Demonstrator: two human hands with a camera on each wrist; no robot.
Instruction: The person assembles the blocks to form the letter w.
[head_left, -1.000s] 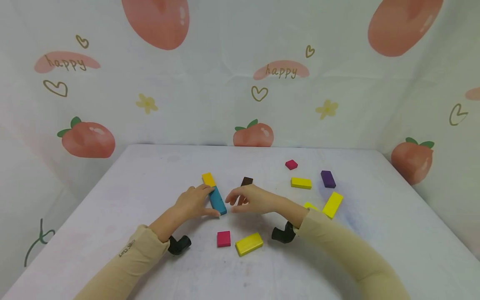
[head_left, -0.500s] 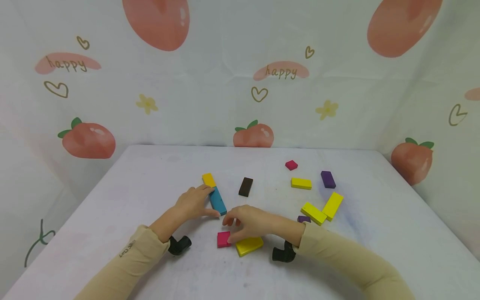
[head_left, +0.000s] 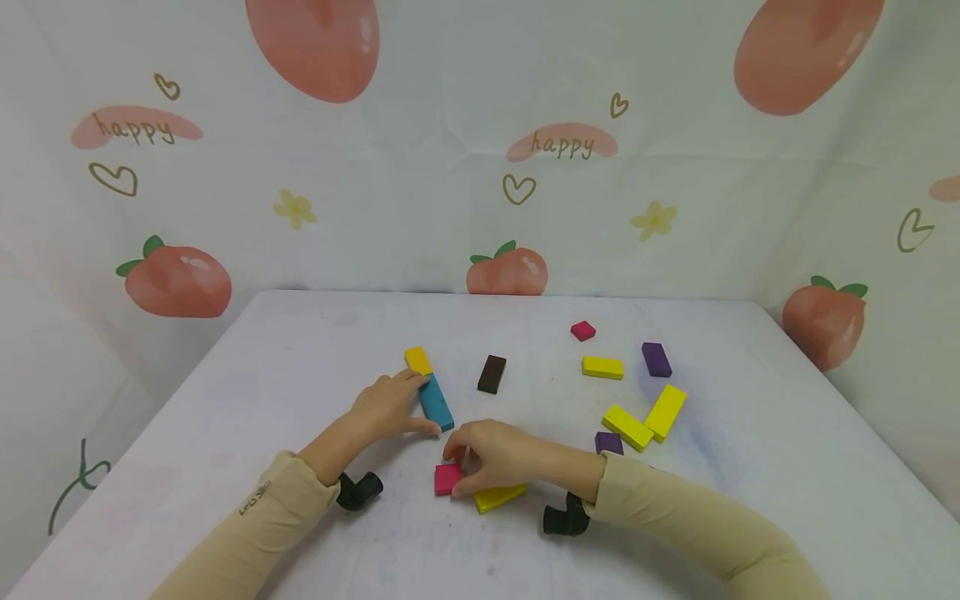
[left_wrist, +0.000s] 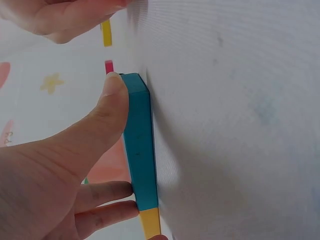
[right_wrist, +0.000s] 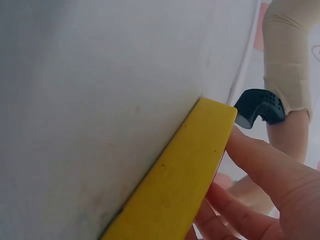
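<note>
My left hand [head_left: 384, 406] rests against a long blue wooden block [head_left: 435, 402]. In the left wrist view, the thumb touches the blue block [left_wrist: 138, 150] near one end, and straight fingers touch its side toward the other. A short orange-yellow block [head_left: 417, 360] lies end to end with it. My right hand [head_left: 495, 454] pinches a small pink-red block [head_left: 447, 479], thumb at its near edge and curled fingers at its far edge. Partly hidden under that hand lies a yellow block [head_left: 498, 498], which fills much of the right wrist view and mostly hides the pink-red block.
A dark brown block [head_left: 492, 374] lies beyond the right hand. To the right are yellow blocks [head_left: 666, 412], purple blocks [head_left: 656, 359] and another pink-red block [head_left: 582, 331]. All lie on a white-covered table [head_left: 315, 342] before a printed cloth backdrop [head_left: 405, 150].
My right hand has left the brown block's side and come nearer to me, down to the pink-red block. Its thumb has moved to that block's near edge. My left hand has stayed put.
</note>
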